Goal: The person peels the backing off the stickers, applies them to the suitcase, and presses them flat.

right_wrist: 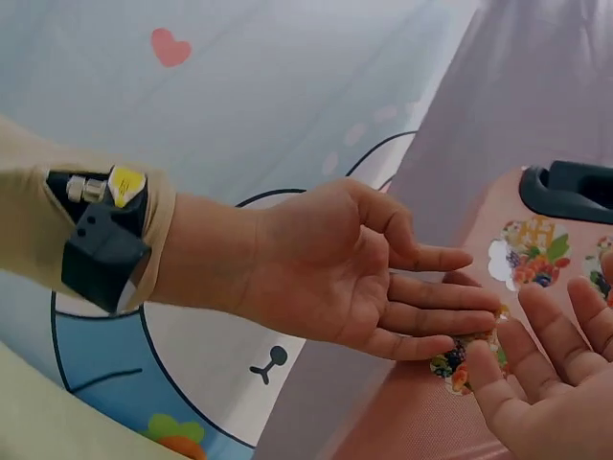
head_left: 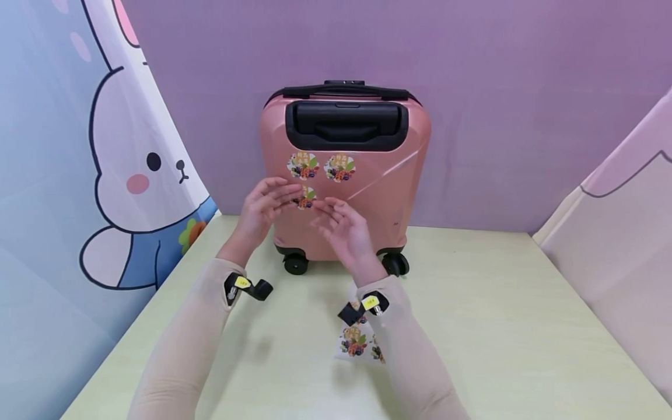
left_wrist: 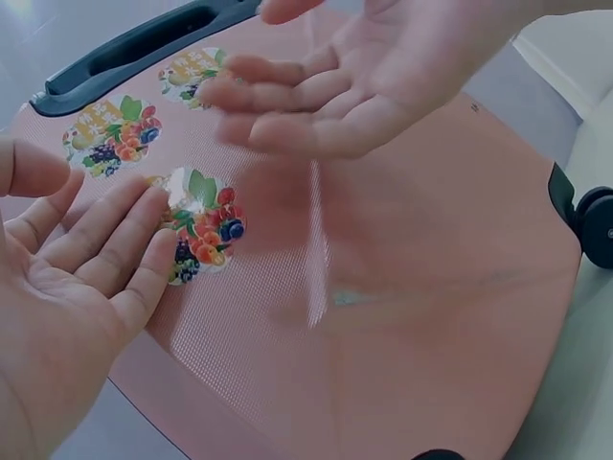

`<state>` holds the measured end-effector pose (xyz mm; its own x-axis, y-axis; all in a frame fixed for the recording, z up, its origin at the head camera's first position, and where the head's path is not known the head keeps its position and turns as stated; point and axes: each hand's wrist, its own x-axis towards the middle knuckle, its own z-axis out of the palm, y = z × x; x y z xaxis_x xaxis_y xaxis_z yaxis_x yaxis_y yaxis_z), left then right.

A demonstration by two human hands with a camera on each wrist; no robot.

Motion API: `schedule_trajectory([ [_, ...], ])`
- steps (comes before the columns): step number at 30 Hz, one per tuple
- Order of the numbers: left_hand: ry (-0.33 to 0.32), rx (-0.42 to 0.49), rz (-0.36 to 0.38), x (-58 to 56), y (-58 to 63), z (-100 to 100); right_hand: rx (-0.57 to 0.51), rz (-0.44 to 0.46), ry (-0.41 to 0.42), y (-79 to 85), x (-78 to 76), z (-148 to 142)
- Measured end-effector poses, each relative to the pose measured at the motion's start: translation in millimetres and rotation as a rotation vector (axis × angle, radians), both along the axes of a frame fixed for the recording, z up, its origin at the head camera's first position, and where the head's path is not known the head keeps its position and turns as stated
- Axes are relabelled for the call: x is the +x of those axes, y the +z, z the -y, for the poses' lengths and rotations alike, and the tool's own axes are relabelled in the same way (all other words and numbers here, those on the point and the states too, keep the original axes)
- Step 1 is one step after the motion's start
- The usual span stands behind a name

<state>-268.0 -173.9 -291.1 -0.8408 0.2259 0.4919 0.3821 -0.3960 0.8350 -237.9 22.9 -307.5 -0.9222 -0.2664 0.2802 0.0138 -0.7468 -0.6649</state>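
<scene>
A pink suitcase (head_left: pixel 362 221) stands upright with its trolley-handle side facing me. Round fruit stickers are on its shell: an upper left sticker (head_left: pixel 303 167), an upper right sticker (head_left: pixel 340 168) and a lower sticker (head_left: pixel 303 198) under the left one. My left hand (head_left: pixel 262 207) has its fingers extended, fingertips right at the lower sticker's left edge; in the left wrist view this lower sticker (left_wrist: pixel 206 230) lies against the shell. My right hand (head_left: pixel 346 233), fingers loosely extended and holding nothing, is just right of that sticker and slightly blurred in the left wrist view.
A sheet of fruit stickers (head_left: pixel 353 341) lies on the pale table (head_left: pixel 499 303), partly hidden by my right forearm. A purple backdrop (head_left: pixel 472 116) rises behind the suitcase, and a rabbit-print cloth (head_left: pixel 142 116) hangs at left. Black wheels (head_left: pixel 296 264) meet the tabletop.
</scene>
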Motion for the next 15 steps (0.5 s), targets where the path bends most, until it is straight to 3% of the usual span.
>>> schedule_trajectory([
  [7,0.007,0.034,-0.016,0.0,1.1,0.4,0.163,-0.06,-0.1,8.5,-11.9,12.1],
  [15,0.011,0.035,0.021,-0.4,-4.6,2.3,0.254,-0.065,-0.129,-0.9,-22.7,15.7],
])
